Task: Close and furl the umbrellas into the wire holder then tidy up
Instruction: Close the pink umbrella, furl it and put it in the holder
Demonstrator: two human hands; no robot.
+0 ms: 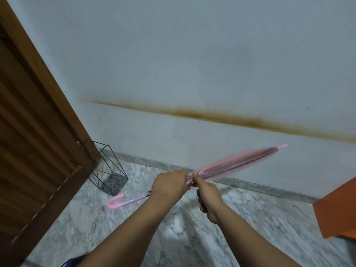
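Marbled grey floor (192, 234) ran up to a pale wall (192, 54) with a long rusty stain across it, and that was our whole workspace. At the far left stood a slatted wooden door (28, 132), and just beside its lower corner sat the wire holder (107, 170), upright on the floor against the wall, with nothing in it that we could see.

Moving right, the pink umbrella (240, 162) hung in the air between us and the wall, its hooked handle (115, 202) low on the left and its tip raised toward the right. Our left hand (169, 185) was wrapped around the gathered lower edge of the canopy, and our right hand (207, 191) pinched the folds right next to it (whether it also had the strap, we could not tell).

We judged the umbrella light, with a stiff shaft but a thin, slick plastic canopy that would spring loose unless squeezed tight, so the bunched folds were the place to hold. At the far right an orange cabinet corner (337, 209) jutted in near the tip's path. Nothing lay between us and the holder.
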